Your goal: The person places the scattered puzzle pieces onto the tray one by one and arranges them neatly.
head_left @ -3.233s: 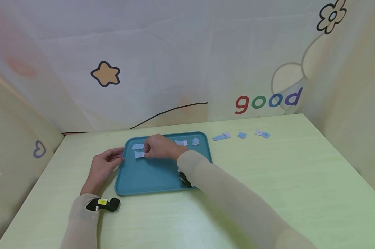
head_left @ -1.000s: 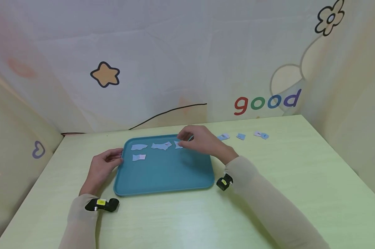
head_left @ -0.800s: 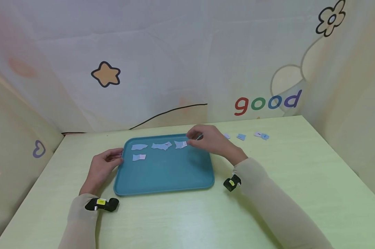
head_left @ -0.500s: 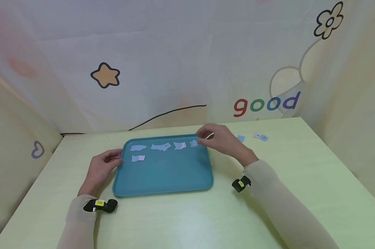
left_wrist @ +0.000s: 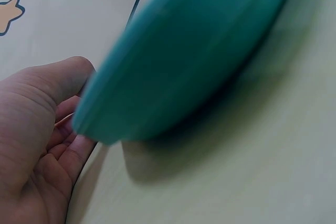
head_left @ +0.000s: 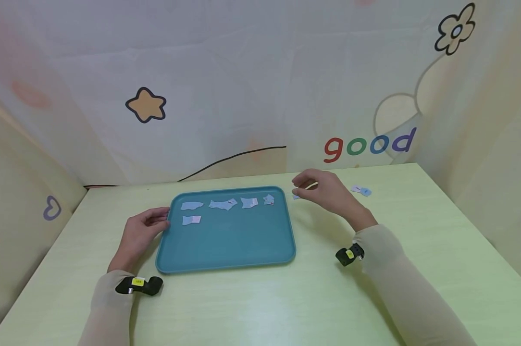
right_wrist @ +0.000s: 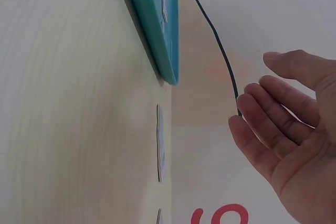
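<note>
On the teal tray [head_left: 226, 250] lie several flat, light-blue cut pieces that look like paper or card. Four-part upper row ends at right with a star-like piece [head_left: 268, 199]; below its left end sits a blue-and-pink piece [head_left: 192, 220]. My left hand [head_left: 139, 235] holds the tray's left rim, thumb and fingers at the edge, fingertips partly hidden in the left wrist view. My right hand [head_left: 327, 192] hovers right of the tray, fingers loosely bent and thumb apart, with nothing between them. A piece [right_wrist: 160, 142] lies on the table below it.
Farther right on the table [head_left: 399, 240] lies a pinkish-and-blue piece [head_left: 361, 190]. A printed cloth [head_left: 226, 96] hangs behind the table's far edge and at both sides. Each wrist bears a small black camera [head_left: 139, 285].
My right hand has let go of the lower-left blue-and-pink piece and moved right across the tray, past its right rim. The left hand stays at the tray's left rim.
</note>
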The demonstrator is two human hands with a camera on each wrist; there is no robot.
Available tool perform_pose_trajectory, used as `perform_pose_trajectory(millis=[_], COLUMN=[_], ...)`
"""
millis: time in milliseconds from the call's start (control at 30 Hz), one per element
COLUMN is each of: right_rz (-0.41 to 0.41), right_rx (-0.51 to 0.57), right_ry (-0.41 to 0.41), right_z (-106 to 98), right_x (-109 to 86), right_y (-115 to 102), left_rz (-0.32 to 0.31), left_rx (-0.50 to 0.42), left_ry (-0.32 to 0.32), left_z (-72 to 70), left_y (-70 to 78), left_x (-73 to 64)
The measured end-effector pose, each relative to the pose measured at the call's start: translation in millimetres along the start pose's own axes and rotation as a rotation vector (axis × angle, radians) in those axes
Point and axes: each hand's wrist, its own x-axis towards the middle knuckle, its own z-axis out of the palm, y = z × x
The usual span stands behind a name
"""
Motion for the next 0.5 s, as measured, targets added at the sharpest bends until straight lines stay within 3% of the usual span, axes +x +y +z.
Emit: perform_pose_trajectory(millis=[500], right_rz=[0.024], right_rx=[-0.019], right_ry=[0.031], right_z=[-12], right_x=[-4.9], right_y=[15], left_rz=[-0.013], left_rx=[-0.012], left_ry=[0.002], left_z=[0.5], left_y=[2.0], left_x=[0.6])
